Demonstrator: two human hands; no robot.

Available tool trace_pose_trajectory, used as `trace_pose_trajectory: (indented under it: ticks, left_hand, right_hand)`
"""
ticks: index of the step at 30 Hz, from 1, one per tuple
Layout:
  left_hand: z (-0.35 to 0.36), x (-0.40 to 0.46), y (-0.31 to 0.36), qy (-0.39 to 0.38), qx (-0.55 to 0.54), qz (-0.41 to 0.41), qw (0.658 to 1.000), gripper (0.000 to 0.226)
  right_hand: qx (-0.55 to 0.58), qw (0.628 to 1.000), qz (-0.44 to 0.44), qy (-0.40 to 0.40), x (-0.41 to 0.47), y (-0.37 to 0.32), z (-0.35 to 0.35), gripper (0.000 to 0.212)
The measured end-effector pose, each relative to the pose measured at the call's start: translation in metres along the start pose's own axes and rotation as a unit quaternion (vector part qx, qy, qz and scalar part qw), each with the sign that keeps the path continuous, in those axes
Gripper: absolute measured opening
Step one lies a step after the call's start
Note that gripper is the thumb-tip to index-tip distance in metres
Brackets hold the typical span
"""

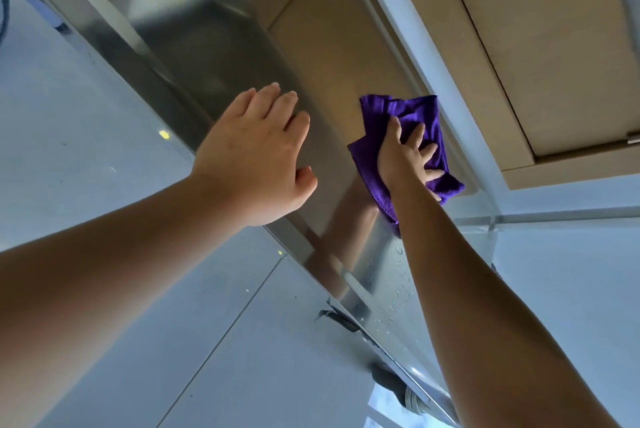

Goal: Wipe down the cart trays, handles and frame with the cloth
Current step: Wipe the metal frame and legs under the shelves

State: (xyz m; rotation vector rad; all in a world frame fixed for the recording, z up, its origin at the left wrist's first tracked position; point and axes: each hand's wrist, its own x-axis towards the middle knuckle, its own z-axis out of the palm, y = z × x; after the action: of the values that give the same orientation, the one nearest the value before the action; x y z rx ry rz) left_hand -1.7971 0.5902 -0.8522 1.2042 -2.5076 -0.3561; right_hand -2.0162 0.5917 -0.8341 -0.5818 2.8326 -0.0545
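On the steel cart tray [311, 56], toward its far rim: one purple cloth [412, 115], crumpled and folded, lying flat on the metal and touching the pale rail [415, 46] that runs along that far rim.

Right hand [403, 159]: on top of the cloth, palm down, fingers [427, 152] spread and pressing the fabric against the tray. Grip wide and flat, nothing curled round the cloth. Forearm stretched straight out across the tray from the near corner; its reflection shows in the metal beside it.

Left hand [256, 153]: beside the cloth, well apart from it, over the tray's near rim [194, 129]. Fingers straight and close together, thumb held out, grip open and holding nothing. Whether the palm touches the rim cannot be told.

Tray surface: bare polished steel between the two hands and onward past the left hand to a rounded corner. Water droplets [398, 292] on the metal nearer the camera than the cloth, beside the right forearm.

Beyond the tray's far rim: a wooden cabinet front [554, 46] just behind the rail, with a small metal fitting [633, 139] at its edge.

Below the tray's near rim: grey floor [104, 185] with a seam line and a small yellow spot [163, 134]; a dark caster [398, 389] under the tray's near corner.
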Motion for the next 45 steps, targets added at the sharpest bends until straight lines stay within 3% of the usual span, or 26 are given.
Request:
trace_pose_trajectory:
  ticks: [13, 17, 21, 30, 41, 43, 45]
  left_hand:
    - [0.002, 0.0, -0.001, 0.029, -0.021, 0.019, 0.999, 0.072]
    - [0.004, -0.002, -0.004, 0.044, -0.031, 0.027, 0.998, 0.061]
    - [0.003, -0.001, -0.008, 0.051, -0.031, 0.039, 0.997, 0.06]
    - [0.004, -0.005, -0.004, 0.046, -0.023, 0.058, 0.997, 0.059]
    - [-0.002, -0.004, -0.002, 0.026, -0.006, 0.059, 0.998, 0.056]
    - [-0.003, -0.007, 0.005, 0.047, 0.013, 0.077, 0.996, 0.049]
    - [-0.002, -0.012, 0.022, 0.075, 0.005, 0.094, 0.993, 0.044]
  right_hand:
    - [-0.053, 0.984, -0.172, -0.008, -0.113, 0.05, 0.023, 0.064]
    - [-0.077, 0.97, -0.23, -0.033, -0.141, 0.067, 0.026, 0.068]
    - [-0.111, 0.936, -0.332, -0.03, -0.149, 0.088, 0.021, 0.077]
    - [-0.179, 0.842, -0.507, -0.042, -0.117, 0.151, 0.003, 0.072]
    - [-0.225, 0.775, -0.591, -0.005, -0.085, 0.187, -0.008, 0.069]
    - [-0.203, 0.785, -0.585, 0.021, -0.094, 0.185, -0.01, 0.068]
    - [-0.108, 0.832, -0.542, 0.056, -0.113, 0.184, -0.009, 0.062]
